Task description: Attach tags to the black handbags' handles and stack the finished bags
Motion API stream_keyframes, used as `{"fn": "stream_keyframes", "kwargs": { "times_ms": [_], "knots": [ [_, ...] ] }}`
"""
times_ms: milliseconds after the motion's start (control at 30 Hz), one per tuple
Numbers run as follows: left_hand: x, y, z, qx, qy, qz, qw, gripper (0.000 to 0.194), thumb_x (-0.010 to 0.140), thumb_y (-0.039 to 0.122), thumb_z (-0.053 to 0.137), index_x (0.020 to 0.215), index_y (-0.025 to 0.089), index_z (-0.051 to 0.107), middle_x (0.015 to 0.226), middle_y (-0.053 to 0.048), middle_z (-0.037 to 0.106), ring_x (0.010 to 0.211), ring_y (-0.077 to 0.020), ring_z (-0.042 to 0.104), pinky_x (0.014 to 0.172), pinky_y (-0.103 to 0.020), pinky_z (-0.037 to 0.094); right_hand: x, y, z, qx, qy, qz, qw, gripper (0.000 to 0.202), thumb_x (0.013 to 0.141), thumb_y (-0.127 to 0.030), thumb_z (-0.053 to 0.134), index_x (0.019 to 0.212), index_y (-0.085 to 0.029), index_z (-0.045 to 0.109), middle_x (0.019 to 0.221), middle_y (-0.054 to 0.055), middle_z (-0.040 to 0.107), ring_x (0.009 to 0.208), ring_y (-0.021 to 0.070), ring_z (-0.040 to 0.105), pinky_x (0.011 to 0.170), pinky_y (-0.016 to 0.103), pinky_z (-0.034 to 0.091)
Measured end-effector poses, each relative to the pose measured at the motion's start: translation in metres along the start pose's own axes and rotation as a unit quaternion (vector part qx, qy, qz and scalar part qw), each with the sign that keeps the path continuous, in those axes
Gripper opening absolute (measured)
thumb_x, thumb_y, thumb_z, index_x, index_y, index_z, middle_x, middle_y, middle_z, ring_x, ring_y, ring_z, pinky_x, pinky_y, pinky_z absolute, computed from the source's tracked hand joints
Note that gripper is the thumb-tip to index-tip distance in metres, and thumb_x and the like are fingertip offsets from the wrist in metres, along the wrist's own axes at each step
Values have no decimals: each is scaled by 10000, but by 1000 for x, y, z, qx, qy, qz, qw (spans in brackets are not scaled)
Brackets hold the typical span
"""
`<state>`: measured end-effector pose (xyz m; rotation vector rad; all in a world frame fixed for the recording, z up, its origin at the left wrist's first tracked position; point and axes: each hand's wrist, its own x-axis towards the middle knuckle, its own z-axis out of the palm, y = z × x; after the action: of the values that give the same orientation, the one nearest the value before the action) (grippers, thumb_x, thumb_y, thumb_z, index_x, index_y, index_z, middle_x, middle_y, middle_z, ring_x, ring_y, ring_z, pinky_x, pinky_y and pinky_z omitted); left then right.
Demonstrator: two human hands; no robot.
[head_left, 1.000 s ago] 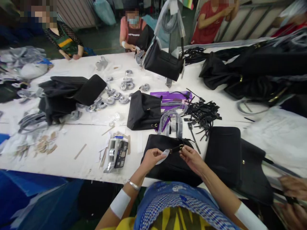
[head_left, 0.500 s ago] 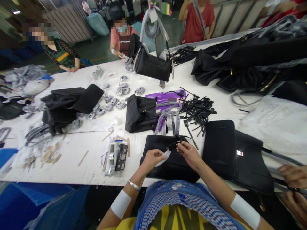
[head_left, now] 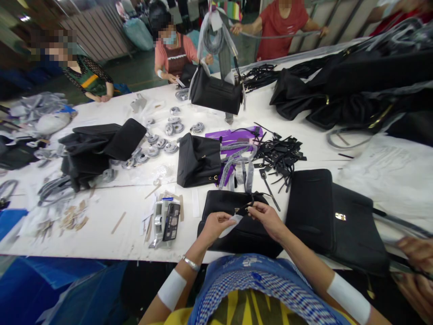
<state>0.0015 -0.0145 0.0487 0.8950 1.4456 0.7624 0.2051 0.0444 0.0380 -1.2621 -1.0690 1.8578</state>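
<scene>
A black handbag (head_left: 223, 203) lies at the table's near edge, under both my hands. My left hand (head_left: 218, 225) is closed in a pinch on a white piece of paper or film (head_left: 231, 225) that rests over the bag. My right hand (head_left: 267, 219) pinches a thin black strap (head_left: 244, 209) just above the bag's upper part. Plastic-wrapped handles (head_left: 250, 176) reach up from the bag. Beyond it lies another black handbag (head_left: 199, 160), beside a heap of short black straps (head_left: 280, 155).
A phone (head_left: 171, 222) and a tape dispenser (head_left: 158, 219) lie left of my hands. On the right are black bags (head_left: 309, 212) and a co-worker's hands (head_left: 417, 257). A bag hangs on a stand (head_left: 216, 92); co-workers stand across the table (head_left: 128, 225).
My right hand has shifted slightly left and the strap's angle has changed; my left hand stays almost still. Across the table, a co-worker in red now stretches a long strip between both hands.
</scene>
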Motion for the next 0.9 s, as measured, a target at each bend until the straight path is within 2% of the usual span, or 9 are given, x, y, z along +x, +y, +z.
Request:
{"fn": "stream_keyframes", "kwargs": {
  "times_ms": [200,333,567,700,900],
  "knots": [
    [-2,4,5,-23,-3,-13,1000,301,695,386,723,854,132,740,851,-90,745,750,-214,668,686,-277,479,-1,-2,1,-8,31,-3,999,327,709,-475,725,865,-189,693,689,12,628,626,135,528,613,266,411],
    [-4,5,5,-36,18,-38,998,323,675,393,734,867,132,742,848,-94,746,723,-217,667,644,-274,478,0,-1,0,-25,23,-11,999,329,721,-483,712,840,-177,683,685,17,617,623,136,514,610,265,408],
    [-6,1,5,-28,24,-38,999,331,689,414,720,876,142,742,816,-73,745,703,-205,661,628,-269,479,-1,-3,-2,-41,9,-13,999,313,723,-485,706,806,-184,690,670,12,623,629,142,521,618,274,397],
    [-5,5,11,-39,17,-20,999,340,684,411,731,889,140,745,853,-81,746,765,-225,673,698,-293,499,-3,-2,4,-38,-1,-18,999,302,720,-489,705,725,-189,673,635,-1,614,609,137,511,614,276,389],
    [0,8,19,-62,1,-17,998,402,681,434,734,934,122,732,856,-99,745,774,-236,680,699,-303,511,0,10,11,-25,10,-10,1000,293,722,-462,714,784,-176,696,658,-4,610,621,128,508,600,263,376]
  ]
}}
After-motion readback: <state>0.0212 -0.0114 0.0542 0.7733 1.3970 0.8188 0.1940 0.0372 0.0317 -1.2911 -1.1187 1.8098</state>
